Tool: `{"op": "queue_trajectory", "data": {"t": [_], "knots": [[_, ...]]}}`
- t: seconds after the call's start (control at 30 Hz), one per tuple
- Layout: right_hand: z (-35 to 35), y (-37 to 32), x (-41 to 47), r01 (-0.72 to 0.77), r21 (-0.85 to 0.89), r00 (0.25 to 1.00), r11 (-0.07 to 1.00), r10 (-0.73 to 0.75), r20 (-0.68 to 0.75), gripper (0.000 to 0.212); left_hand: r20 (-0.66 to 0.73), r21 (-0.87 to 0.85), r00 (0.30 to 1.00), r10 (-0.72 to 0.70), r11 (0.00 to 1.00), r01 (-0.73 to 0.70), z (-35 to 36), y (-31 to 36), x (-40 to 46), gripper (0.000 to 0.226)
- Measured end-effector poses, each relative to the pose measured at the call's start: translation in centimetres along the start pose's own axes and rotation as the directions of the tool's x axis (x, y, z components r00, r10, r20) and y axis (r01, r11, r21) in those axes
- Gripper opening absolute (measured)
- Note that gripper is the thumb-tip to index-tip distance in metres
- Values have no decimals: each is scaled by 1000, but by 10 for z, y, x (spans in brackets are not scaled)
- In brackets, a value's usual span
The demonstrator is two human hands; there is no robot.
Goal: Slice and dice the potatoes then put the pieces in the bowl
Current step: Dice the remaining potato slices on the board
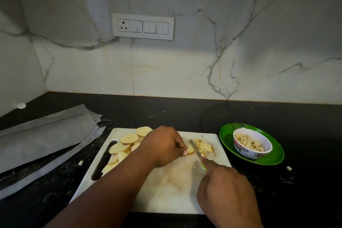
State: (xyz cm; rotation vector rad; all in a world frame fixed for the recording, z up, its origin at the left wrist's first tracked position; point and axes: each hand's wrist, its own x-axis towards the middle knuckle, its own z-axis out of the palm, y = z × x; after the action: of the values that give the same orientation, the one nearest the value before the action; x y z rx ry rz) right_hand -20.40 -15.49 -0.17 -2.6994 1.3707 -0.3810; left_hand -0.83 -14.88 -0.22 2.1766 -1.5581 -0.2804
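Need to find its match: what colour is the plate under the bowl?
Green plate, seen in the head view.

Home kitchen: marble backsplash (203,57), chopping board (166,190) (white).

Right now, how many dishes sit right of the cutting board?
2: a green plate on the counter right of the white cutting board, and a floral bowl of diced potato standing on that plate. None looks hidden.
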Motion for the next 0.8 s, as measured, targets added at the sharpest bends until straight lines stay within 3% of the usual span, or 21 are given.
{"op": "queue_trajectory", "data": {"t": [0.33,0.43,0.67,0.8], "knots": [[-33,6,-27,-31,34,999,999,29,44,52,-16,-3,1000,-18,1000,18,5,-1,4,18],[-21,4,-17,0,-24,1000,1000,0,-5,56,-26,-7,999,-21,1000,21,6,-1,3,19],[8,3,-11,36,-8,999,999,-35,33,61,-34,-12,998,-47,999,47,8,-1,4,19],[-13,8,-28,23,39,999,999,-25,47,51,-29,-19,999,-39,999,38,9,-3,7,17]]}}
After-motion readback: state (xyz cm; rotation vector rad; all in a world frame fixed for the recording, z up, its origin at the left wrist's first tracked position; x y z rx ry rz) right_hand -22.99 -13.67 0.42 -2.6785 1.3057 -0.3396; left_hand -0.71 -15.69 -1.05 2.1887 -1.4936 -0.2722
